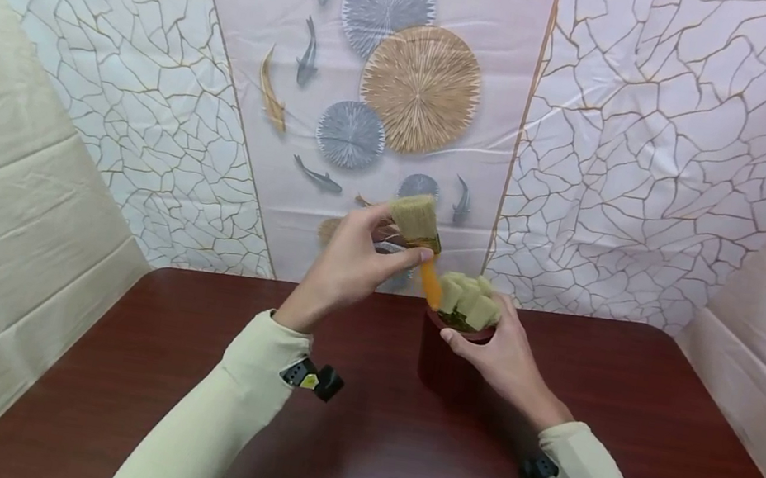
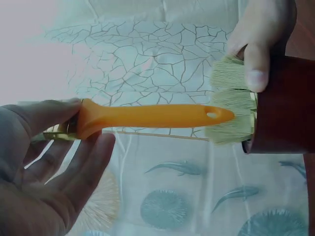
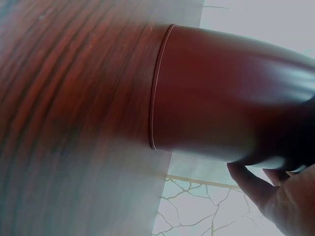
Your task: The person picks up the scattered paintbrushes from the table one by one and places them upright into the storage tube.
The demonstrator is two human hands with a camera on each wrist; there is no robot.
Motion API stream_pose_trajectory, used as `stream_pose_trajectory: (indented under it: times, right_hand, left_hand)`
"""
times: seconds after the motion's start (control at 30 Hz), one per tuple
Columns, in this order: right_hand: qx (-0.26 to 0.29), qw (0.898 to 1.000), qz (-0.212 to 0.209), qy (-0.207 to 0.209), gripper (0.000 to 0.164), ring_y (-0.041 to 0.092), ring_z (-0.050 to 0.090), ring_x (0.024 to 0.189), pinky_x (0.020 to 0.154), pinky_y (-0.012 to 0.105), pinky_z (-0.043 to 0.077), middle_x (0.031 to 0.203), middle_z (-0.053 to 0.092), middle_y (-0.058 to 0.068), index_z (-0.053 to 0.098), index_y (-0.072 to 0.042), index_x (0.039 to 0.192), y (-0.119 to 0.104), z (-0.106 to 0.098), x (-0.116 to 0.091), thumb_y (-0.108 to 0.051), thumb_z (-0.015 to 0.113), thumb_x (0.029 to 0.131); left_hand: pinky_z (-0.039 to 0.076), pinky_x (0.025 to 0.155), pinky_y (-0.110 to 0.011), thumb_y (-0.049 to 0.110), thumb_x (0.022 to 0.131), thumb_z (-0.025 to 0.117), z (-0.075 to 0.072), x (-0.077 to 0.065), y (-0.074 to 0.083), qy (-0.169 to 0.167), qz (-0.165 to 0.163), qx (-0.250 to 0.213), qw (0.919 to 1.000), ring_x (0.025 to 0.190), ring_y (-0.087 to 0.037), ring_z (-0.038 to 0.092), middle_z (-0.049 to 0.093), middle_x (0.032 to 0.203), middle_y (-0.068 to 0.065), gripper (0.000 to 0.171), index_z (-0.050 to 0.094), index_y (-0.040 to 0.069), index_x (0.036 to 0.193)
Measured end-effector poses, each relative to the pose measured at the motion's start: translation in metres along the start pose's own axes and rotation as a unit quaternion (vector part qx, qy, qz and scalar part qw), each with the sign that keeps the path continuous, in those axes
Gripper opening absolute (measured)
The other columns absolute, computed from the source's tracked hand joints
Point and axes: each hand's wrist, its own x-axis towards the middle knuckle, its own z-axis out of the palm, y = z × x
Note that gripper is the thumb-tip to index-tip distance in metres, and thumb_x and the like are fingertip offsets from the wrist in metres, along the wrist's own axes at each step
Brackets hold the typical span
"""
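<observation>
My left hand (image 1: pixel 353 258) pinches a paintbrush (image 1: pixel 431 284) by its metal ferrule, above and left of a dark red cylindrical pot (image 1: pixel 444 366). The brush is tilted, pale bristles up, its orange handle pointing down toward the pot. In the left wrist view the handle tip overlaps the bristles in the pot; whether it touches them I cannot tell. Several other paintbrushes (image 1: pixel 468 298) stand bristles up in the pot, their handles hidden inside. My right hand (image 1: pixel 513 358) grips the pot near its rim, thumb at the front. The right wrist view shows the pot's lower side (image 3: pixel 211 93).
The pot stands toward the back of a dark reddish-brown table (image 1: pixel 178 390). Behind the table hangs a patterned cloth (image 1: pixel 617 184), and plain pale cloth (image 1: pixel 1 229) hangs at the sides. Each sleeve carries a small black wrist device (image 1: pixel 316 379).
</observation>
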Motion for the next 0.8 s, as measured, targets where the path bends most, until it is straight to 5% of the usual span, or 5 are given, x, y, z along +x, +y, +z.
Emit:
stream_pose_trajectory:
  times: [0.17, 0.37, 0.63, 0.8]
  right_hand:
    - [0.004, 1.0, 0.012, -0.009, 0.093, 0.032, 0.05, 0.13, 0.11, 0.054, 0.039, 0.15, 0.046, 0.016, 0.037, -0.009, 0.163, -0.002, 0.003, 0.003, -0.037, 0.087, 0.089]
    - [0.002, 1.0, 0.007, -0.008, 0.094, 0.032, 0.051, 0.129, 0.109, 0.053, 0.039, 0.15, 0.047, 0.016, 0.038, -0.009, 0.163, -0.001, 0.005, 0.004, -0.035, 0.088, 0.088]
    - [0.008, 1.0, -0.002, -0.008, 0.092, 0.031, 0.054, 0.125, 0.103, 0.049, 0.043, 0.147, 0.048, 0.016, 0.039, -0.009, 0.162, -0.002, 0.005, 0.004, -0.035, 0.087, 0.088]
    - [0.009, 1.0, 0.0, -0.005, 0.085, 0.029, 0.054, 0.123, 0.1, 0.047, 0.045, 0.143, 0.051, 0.015, 0.045, -0.008, 0.157, -0.001, 0.005, 0.004, -0.034, 0.087, 0.088]
  left_hand:
    - [0.06, 0.085, -0.034, 0.009, 0.095, 0.08, 0.003, 0.012, 0.002, -0.054, 0.025, 0.047, 0.9971, 0.107, -0.021, 0.075, 0.076, 0.117, -0.01, 0.04, 0.071, 0.004, 0.133]
    - [0.054, 0.1, -0.031, 0.011, 0.101, 0.073, 0.013, 0.02, -0.016, -0.122, 0.052, 0.083, 0.9877, 0.115, -0.017, 0.07, 0.074, 0.122, -0.009, 0.03, 0.072, 0.003, 0.13]
    - [0.055, 0.092, -0.024, 0.009, 0.099, 0.075, 0.023, 0.021, -0.041, -0.175, 0.077, 0.13, 0.9728, 0.105, -0.017, 0.072, 0.072, 0.118, -0.006, 0.036, 0.068, 0.006, 0.135]
    - [0.055, 0.089, -0.025, 0.014, 0.101, 0.074, 0.029, 0.026, -0.046, -0.19, 0.101, 0.165, 0.9624, 0.101, -0.013, 0.067, 0.072, 0.112, -0.003, 0.026, 0.072, 0.007, 0.126]
